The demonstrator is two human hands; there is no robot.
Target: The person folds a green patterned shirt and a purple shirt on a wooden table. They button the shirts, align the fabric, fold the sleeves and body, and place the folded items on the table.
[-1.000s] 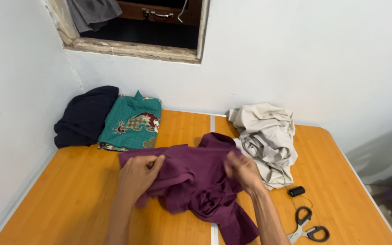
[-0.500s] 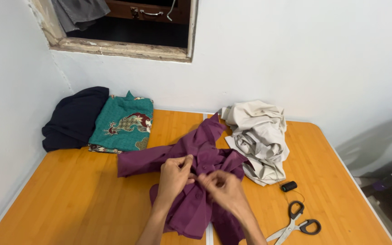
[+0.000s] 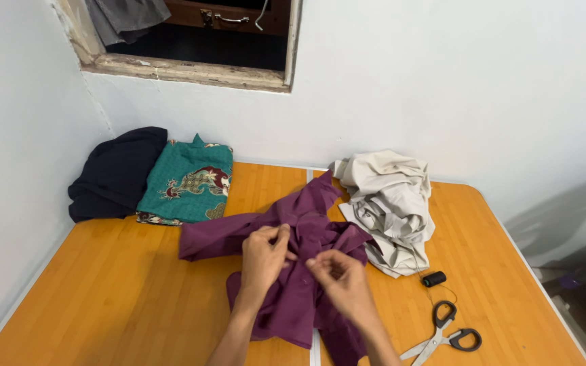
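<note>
Both hands have closed in: our left hand (image 3: 264,255) and right hand (image 3: 340,278) now pinch the purple shirt (image 3: 293,271) at its centre, no longer spreading it.

shirt (image 3: 293,271): plain dark purple, no print; buttons same purple
folded cloth (image 3: 188,177): teal green w/ fine dotted ground, big motif in dark red, cream & gold; border strip multi-colour
dark bundle (image 3: 115,171): navy, nearly black, plain
crumpled garment (image 3: 388,203): pale beige-grey, plain
desk (image 3: 123,298): orange-yellow wood grain, fine lengthwise stripes; pale grey edge & centre seam
thread spool (image 3: 433,278): black, black thread trailing
scissors (image 3: 445,335): black handles, silver blades
wall (image 3: 442,81): white, slight bluish tint
window frame (image 3: 184,70): worn off-white, chipped
</note>
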